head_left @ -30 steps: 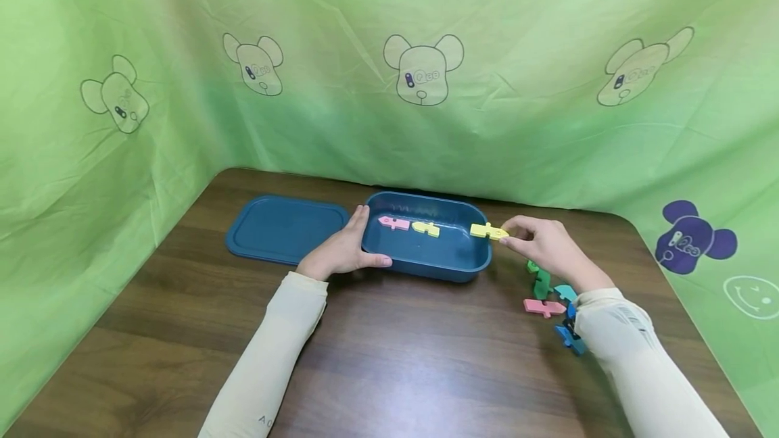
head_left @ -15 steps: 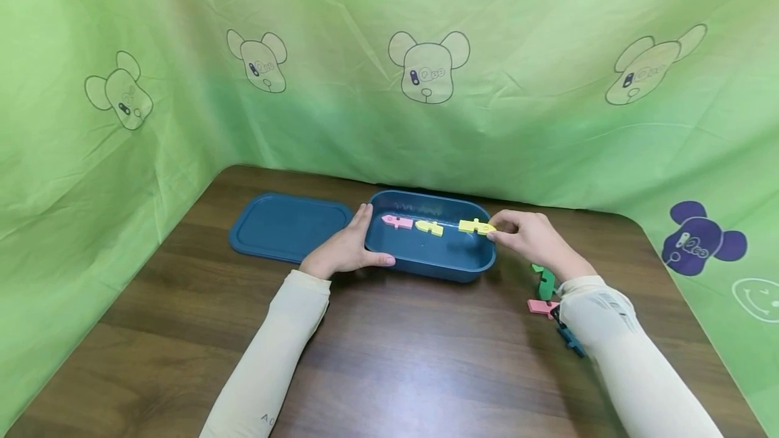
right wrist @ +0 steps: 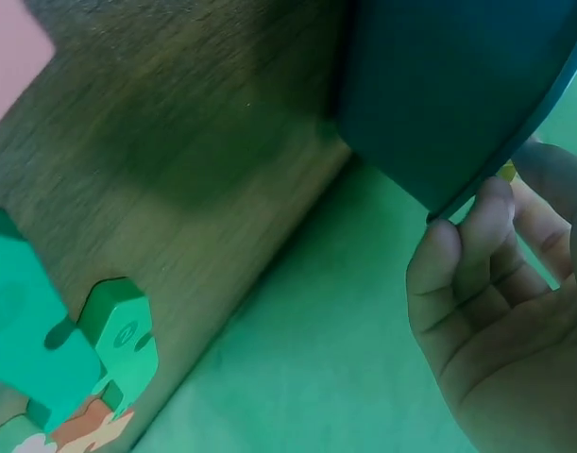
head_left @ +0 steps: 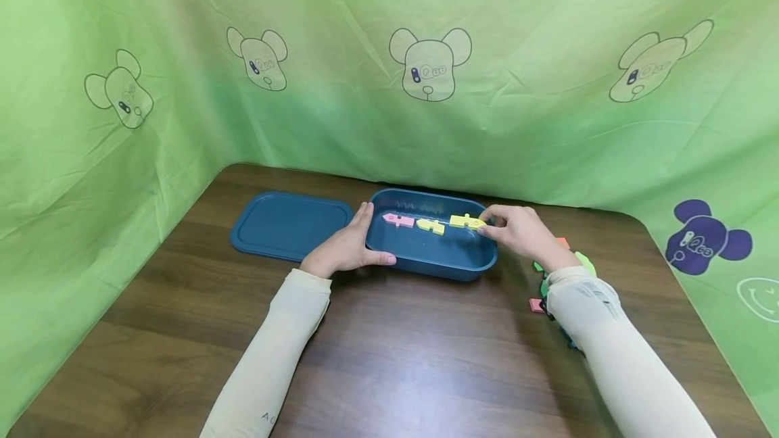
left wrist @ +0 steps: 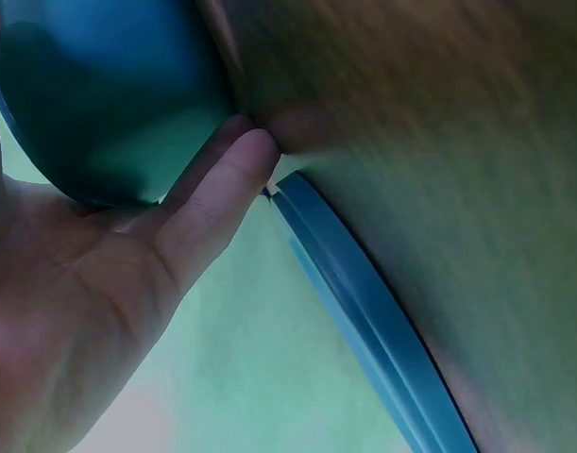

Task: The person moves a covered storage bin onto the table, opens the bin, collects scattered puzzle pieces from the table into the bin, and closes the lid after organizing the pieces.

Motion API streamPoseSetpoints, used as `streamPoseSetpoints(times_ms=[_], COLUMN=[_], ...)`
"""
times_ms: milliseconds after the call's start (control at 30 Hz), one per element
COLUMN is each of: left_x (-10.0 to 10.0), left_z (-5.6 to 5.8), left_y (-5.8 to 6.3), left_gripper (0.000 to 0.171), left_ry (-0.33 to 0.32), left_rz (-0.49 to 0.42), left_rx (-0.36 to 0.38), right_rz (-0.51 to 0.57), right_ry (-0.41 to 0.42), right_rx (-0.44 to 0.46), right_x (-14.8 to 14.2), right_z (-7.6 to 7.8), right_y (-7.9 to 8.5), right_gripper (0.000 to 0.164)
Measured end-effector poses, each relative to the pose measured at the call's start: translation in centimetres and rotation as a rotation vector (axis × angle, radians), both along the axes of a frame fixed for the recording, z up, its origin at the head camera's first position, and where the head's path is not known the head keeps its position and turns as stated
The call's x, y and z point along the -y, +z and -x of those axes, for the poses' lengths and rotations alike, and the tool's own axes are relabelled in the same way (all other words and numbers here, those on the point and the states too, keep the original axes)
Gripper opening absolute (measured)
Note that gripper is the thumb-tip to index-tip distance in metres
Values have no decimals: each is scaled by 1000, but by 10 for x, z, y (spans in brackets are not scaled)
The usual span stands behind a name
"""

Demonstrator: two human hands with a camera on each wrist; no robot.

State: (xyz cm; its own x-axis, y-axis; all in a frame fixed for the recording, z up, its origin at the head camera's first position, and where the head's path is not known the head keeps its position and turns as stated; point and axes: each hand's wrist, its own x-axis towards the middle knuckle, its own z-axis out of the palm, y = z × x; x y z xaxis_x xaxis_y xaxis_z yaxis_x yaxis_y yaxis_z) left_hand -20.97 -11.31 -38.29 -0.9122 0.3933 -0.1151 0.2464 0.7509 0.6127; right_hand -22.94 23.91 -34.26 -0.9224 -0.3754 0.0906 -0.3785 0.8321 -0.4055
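Observation:
A blue rectangular box (head_left: 420, 268) stands near the back of the table. My left hand (head_left: 345, 246) rests against its left end, fingers straight along the side and thumb by the front rim; the left wrist view shows the extended fingers (left wrist: 212, 203) touching it. My right hand (head_left: 517, 230) pinches the pointed end of a yellow jigsaw-like piece (head_left: 462, 222) over the box's right part. Inside the box lie a pink piece (head_left: 398, 220) and a second yellow piece (head_left: 431, 226). In the right wrist view the box's wall (right wrist: 449, 85) hides most of the held piece.
Left of the box lies a flat blue lid (head_left: 289, 224). Several loose pieces are on the table at the right, partly behind my right forearm; among them are a green piece (right wrist: 123, 335) and a pink piece (right wrist: 9, 61). A green curtain (head_left: 341, 134) borders the table.
My right hand has carried the yellow piece leftward, from the box's right rim to over its inside. The left hand stays against the box. The forearm now covers more of the loose pieces.

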Motion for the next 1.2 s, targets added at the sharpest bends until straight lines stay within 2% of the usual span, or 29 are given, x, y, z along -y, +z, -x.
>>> streamPoseSetpoints(times_ms=[433, 1067, 1200], left_x=[0, 0, 0], left_z=[-1, -2, -2], left_y=[2, 4, 3], left_gripper=[127, 127, 127], left_ry=[4, 6, 6], left_rz=[4, -24, -21], left_rx=[7, 19, 20], right_rz=[22, -8, -38], right_ry=[-9, -89, -81], right_rx=[11, 42, 39], right_x=[11, 9, 11], right_z=[9, 10, 11], right_y=[-7, -7, -7], right_gripper=[21, 26, 34])
